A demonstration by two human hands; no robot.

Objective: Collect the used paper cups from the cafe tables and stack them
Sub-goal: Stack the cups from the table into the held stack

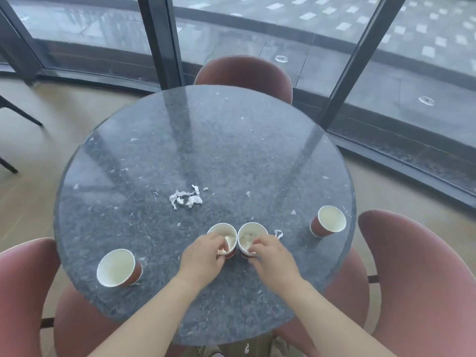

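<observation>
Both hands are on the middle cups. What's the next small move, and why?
Probably lift the right cup with the right hand and nest it into the left cup, held by the left hand: they touch rim to rim, though paper scraps inside may block nesting.

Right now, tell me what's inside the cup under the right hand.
Crumpled white paper lies inside that cup. The right hand covers the near rim, so the rest is hidden.

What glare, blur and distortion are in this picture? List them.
Head view: pale streaks of window glare cross the glossy table; wide-angle lens bows the window frames; soft even daylight with faint shadows; paper scraps and both hands' edges slightly soft.
</observation>
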